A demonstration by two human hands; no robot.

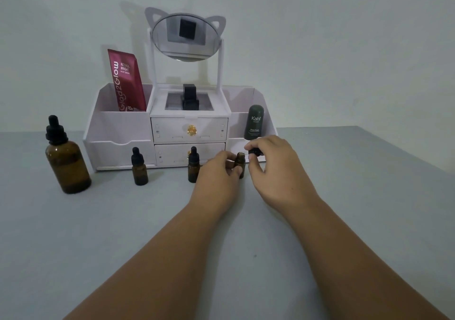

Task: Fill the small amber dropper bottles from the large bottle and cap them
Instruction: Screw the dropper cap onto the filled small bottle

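Observation:
The large amber bottle point(66, 162) stands capped with a black dropper at the left of the grey table. Two small amber dropper bottles stand capped in front of the organizer, one on the left point(139, 168) and one in the middle point(193, 166). A third small amber bottle point(240, 162) stands uncapped, and my left hand point(218, 171) grips its body. My right hand point(273, 167) holds its black dropper cap point(254, 151) in the fingertips, just up and right of the bottle's open neck.
A white cosmetic organizer point(118, 127) with two drawers and a cat-ear mirror point(185, 35) stands against the wall right behind the bottles. It holds a red serum tube point(126, 80), a black item point(190, 98) and a dark green Kahf bottle point(255, 122). The grey table point(123, 233) stretches toward me.

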